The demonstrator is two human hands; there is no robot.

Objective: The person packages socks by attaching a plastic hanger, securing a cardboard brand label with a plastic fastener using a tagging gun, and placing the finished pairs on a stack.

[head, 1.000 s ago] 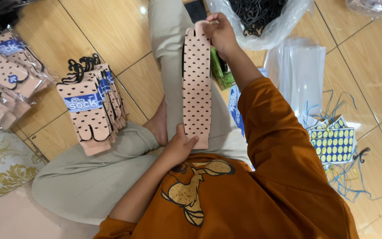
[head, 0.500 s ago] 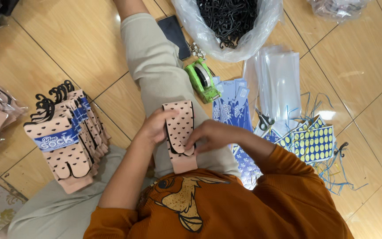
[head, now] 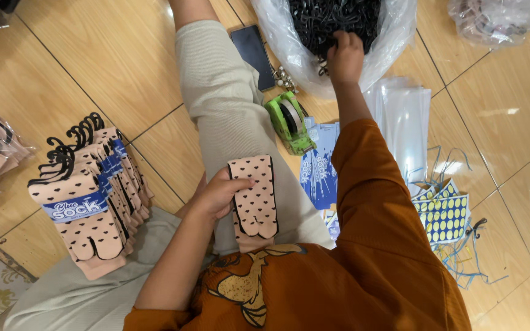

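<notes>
fingers: left hand (head: 219,195) grips folded sock (head: 254,202) by its left edge; right hand (head: 345,56) clenched among black hangers (head: 329,18)
room: bare floor (head: 118,67) left of knee

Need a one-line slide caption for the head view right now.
Left hand holds a folded pink dotted sock on the lap; right hand reaches into a plastic bag of black hangers.

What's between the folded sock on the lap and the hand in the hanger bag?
In the head view, the green tape dispenser lies between the folded sock and the right hand, beside blue paper labels.
</notes>
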